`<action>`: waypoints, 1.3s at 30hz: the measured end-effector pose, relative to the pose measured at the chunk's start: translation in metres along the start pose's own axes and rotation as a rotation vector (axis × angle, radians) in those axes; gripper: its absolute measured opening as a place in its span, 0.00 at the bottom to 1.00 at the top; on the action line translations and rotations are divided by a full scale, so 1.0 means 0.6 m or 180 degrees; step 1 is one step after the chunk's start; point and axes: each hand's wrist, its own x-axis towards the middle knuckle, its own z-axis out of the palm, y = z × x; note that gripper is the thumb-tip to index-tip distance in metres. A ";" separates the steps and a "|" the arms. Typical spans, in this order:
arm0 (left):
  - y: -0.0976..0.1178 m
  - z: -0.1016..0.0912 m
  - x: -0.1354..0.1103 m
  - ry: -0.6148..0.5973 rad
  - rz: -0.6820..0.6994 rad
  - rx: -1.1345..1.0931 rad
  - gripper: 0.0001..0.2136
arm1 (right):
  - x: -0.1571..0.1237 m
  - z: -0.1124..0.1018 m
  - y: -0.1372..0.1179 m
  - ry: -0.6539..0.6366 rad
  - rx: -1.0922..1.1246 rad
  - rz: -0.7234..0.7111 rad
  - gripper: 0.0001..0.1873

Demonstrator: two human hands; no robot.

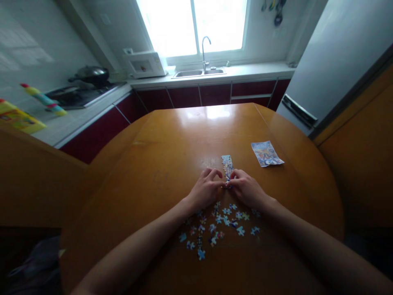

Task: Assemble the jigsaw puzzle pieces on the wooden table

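A narrow joined strip of jigsaw puzzle (227, 164) lies on the wooden table, its near end between my two hands. My left hand (208, 187) is curled at the strip's left side, its thumb and fingertips at the lower end. From the right, my right hand (245, 188) pinches at the same end, fingers bent over the pieces there. The fingers partly hide what they grip, and single pieces are too small to tell apart. Closer to me, several loose puzzle pieces (226, 220) lie scattered between my forearms, mostly blue and white.
A crumpled printed picture sheet (266, 154) lies right of the strip on the table (172, 143). Beyond the table are a sink (188, 73), a microwave (145, 64) and a stove with a pan (92, 76). A fridge (344, 61) stands at right.
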 end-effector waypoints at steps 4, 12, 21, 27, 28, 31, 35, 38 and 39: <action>0.002 -0.002 -0.002 0.0001 -0.0031 -0.0049 0.18 | 0.000 -0.003 -0.003 -0.0017 0.0025 0.0011 0.11; 0.001 0.006 0.000 -0.0059 -0.0342 -0.0323 0.15 | -0.001 -0.002 0.002 -0.0063 0.0063 -0.0036 0.12; 0.004 -0.023 0.016 0.0204 -0.0562 -0.0668 0.17 | 0.007 -0.012 0.008 0.0393 0.0151 -0.0095 0.13; -0.037 -0.065 0.033 0.0801 -0.0967 -0.0689 0.12 | 0.013 -0.028 0.049 0.0944 0.0287 0.0570 0.11; -0.047 -0.067 0.032 0.0828 -0.1034 -0.0635 0.12 | 0.013 -0.028 0.055 0.0895 0.0282 0.0651 0.11; -0.078 -0.065 0.024 0.0945 -0.1215 -0.0455 0.11 | 0.010 -0.026 0.064 0.0782 0.0184 0.0853 0.10; -0.111 -0.050 0.006 0.0916 -0.1225 -0.0181 0.09 | 0.008 -0.026 0.070 0.0680 0.0057 0.1038 0.10; -0.121 -0.038 -0.001 0.0659 -0.1180 -0.0240 0.09 | 0.008 -0.028 0.076 0.0536 0.0048 0.1069 0.10; -0.121 -0.036 -0.002 0.0593 -0.1161 -0.0281 0.09 | 0.008 -0.028 0.079 0.0488 0.0059 0.1076 0.10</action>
